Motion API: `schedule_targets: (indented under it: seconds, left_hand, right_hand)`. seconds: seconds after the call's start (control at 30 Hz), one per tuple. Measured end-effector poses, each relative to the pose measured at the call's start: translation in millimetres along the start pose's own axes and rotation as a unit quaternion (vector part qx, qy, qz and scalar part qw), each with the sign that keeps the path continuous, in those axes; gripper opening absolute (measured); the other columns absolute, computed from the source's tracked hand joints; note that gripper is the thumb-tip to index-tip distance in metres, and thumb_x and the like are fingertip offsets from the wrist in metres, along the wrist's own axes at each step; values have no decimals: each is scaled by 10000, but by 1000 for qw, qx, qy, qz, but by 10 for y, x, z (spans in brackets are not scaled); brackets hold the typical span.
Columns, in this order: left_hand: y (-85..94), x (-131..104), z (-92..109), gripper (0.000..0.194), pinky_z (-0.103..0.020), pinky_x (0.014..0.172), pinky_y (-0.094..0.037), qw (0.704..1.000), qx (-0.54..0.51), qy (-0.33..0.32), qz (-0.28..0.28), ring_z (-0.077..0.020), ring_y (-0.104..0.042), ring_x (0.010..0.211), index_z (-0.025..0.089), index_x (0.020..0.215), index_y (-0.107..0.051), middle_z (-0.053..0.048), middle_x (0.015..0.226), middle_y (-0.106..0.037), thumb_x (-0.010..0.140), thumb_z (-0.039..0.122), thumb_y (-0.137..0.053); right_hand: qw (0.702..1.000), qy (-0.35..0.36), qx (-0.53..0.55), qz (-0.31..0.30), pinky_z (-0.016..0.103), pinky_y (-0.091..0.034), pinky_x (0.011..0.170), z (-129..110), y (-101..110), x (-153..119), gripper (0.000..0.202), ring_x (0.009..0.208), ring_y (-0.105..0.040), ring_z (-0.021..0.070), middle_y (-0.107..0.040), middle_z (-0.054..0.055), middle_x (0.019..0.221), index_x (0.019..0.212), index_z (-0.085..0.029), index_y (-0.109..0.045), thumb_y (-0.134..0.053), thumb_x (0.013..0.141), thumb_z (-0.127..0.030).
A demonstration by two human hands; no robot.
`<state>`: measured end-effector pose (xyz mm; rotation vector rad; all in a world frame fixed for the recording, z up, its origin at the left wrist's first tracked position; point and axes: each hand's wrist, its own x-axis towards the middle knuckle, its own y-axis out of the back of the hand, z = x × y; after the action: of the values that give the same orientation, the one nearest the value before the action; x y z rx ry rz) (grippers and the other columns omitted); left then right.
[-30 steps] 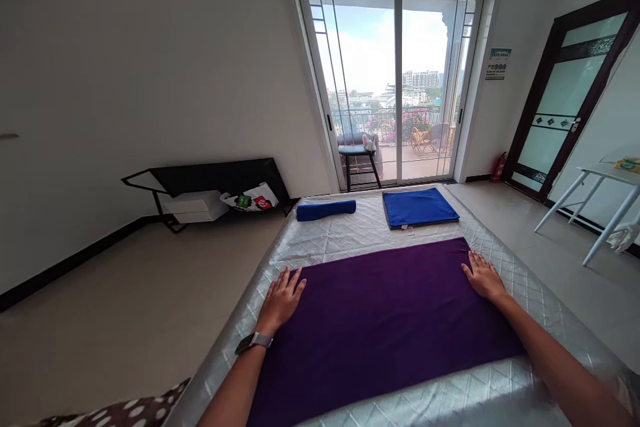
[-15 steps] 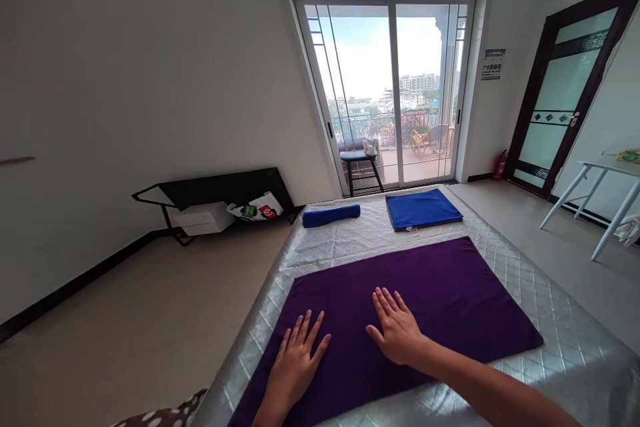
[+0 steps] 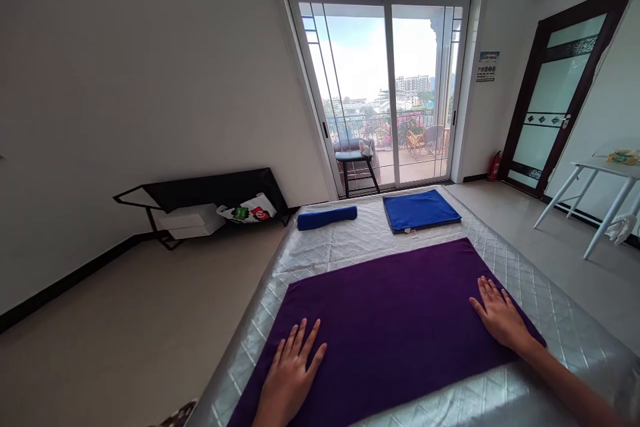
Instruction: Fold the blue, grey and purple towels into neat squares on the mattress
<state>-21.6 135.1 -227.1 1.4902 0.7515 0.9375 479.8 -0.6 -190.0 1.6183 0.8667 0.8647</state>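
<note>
A purple cloth (image 3: 395, 320) lies spread flat over the silver quilted mattress (image 3: 300, 253). On the cloth's left part rests my left hand (image 3: 293, 370), palm down with its fingers spread. My right hand (image 3: 500, 313) lies flat near the cloth's right edge, fingers stretched out. Neither hand holds anything. Beyond the purple cloth, at the far end of the mattress, are a rolled blue cloth (image 3: 327, 217) on the left and a folded blue cloth (image 3: 423, 209) on the right.
By the left wall stands a low black rack (image 3: 215, 190) with a white box (image 3: 187, 220) and a printed bag (image 3: 253, 209). Sliding glass doors (image 3: 393, 93) close off a balcony. To the right are a white table (image 3: 607, 165), a dark-framed door (image 3: 560, 107) and a fire extinguisher (image 3: 494, 167).
My right hand has slid from the middle of the purple cloth to its right edge. My left hand stays in about the same place. The view has shifted slightly.
</note>
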Motion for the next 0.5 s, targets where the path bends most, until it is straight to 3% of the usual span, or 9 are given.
schedule_targets:
  seconds: [0.1,0.23,0.37,0.5]
  left_hand:
    - [-36,5,-12,580,-534,1189,-264,1000,-8,28,11,-292,-232,1499,321,1517,-361,-20,1606,-316,967,502,-375]
    - [-65,-12,-86,607,-507,1189,-278,999,-27,40,5,-271,-262,1490,290,1532,-333,-47,1614,-297,980,544,-314]
    - [1,94,-269,623,-471,1186,-301,997,-43,60,-3,-262,-281,1482,237,1542,-322,-70,1601,-331,991,525,-279]
    - [182,505,-420,641,-467,1192,-286,996,-39,81,-21,-270,-293,1476,142,1520,-369,-126,1592,-336,991,486,-257]
  right_hand:
    - [999,-36,-25,13,427,-552,890,482,135,68,338,1064,-623,215,-602,85,1286,1251,-223,-596,-596,959,-393]
    - [998,-49,-39,27,411,-551,892,731,152,164,307,1067,-619,207,-601,82,1294,1235,-247,-609,-578,969,-397]
    - [998,-23,-35,35,467,-520,955,552,22,345,373,1142,-595,237,-568,97,1357,1293,-232,-579,-576,967,-412]
    - [997,58,-34,34,486,-269,1186,9,8,574,570,1470,-292,276,-326,105,1610,1528,-218,-376,-312,1023,-475]
